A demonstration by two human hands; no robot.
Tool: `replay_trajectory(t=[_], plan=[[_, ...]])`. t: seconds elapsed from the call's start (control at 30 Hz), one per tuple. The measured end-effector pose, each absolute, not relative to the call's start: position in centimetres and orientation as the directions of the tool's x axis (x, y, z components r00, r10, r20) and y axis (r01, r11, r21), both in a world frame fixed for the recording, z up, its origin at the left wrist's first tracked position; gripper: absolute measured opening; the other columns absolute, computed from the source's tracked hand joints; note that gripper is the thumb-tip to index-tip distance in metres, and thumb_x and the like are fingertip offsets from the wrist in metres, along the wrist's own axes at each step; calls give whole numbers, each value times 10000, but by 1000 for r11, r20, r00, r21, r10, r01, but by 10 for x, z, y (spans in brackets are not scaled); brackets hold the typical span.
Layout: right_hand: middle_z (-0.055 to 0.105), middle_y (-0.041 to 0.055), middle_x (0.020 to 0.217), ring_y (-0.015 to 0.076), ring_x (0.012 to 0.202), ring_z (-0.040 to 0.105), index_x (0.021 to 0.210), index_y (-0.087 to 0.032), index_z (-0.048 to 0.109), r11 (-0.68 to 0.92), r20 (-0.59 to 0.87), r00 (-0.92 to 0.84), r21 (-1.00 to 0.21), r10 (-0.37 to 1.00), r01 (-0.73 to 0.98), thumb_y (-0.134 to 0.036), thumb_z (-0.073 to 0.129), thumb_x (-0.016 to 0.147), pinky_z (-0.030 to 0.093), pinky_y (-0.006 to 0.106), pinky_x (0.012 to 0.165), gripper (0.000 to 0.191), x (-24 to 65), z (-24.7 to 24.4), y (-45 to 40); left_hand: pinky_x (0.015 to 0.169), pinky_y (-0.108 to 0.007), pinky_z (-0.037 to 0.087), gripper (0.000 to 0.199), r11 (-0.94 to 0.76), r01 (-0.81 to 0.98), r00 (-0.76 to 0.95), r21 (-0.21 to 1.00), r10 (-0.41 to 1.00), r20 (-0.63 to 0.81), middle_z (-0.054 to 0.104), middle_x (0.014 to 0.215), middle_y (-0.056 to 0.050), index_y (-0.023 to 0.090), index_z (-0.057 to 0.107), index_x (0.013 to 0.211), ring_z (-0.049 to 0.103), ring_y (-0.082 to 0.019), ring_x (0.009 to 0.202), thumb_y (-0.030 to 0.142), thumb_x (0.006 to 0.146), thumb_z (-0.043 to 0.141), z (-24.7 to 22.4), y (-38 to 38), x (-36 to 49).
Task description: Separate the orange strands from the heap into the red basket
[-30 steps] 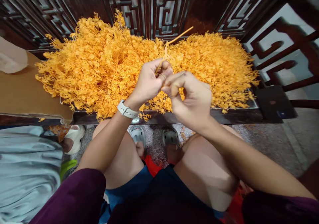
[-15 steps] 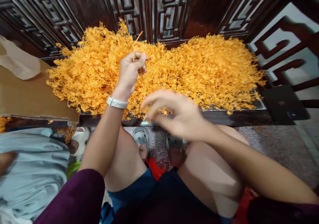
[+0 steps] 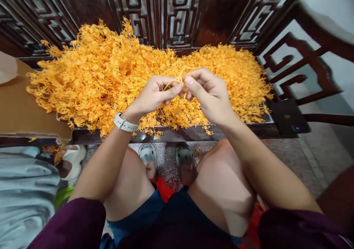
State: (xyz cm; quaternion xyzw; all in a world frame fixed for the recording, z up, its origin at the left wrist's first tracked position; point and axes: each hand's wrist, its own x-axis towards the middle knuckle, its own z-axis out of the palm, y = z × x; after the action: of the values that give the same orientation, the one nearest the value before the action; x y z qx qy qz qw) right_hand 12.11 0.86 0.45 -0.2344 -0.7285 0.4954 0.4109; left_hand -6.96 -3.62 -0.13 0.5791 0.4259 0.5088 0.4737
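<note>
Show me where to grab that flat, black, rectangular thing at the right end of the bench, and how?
I'd pinch the flat black thing by its right edge, coming from the right, thumb on top. It lies flat, and its left side is close to the pile of stringy orange pieces, so the right looks easier.
</note>
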Motion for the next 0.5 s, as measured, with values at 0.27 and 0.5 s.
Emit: replay_trajectory(t=[0.27,0.5], plan=[[600,9,796,187,756,597,865,-252,615,430,414,-559,-896,718,-110,-491,817,912,514,324,669,316,125,2,9,584,-297,434,401,-171,-159,-97,972,983,157,546,629,15,216,595,673,529,-110,568,457,946,763,-13,-26,-57],[754,32,905,145,839,712,943,-185,681,299,171,-952,-922,-253,-245,-122,569,1046,548,279,776,164,128,27,-54,544,-334,341,449,-322,-342,-428,883,890,158,352,570,27,249,481,727,454,-118,597,527,976,730,-14,7,-135]])
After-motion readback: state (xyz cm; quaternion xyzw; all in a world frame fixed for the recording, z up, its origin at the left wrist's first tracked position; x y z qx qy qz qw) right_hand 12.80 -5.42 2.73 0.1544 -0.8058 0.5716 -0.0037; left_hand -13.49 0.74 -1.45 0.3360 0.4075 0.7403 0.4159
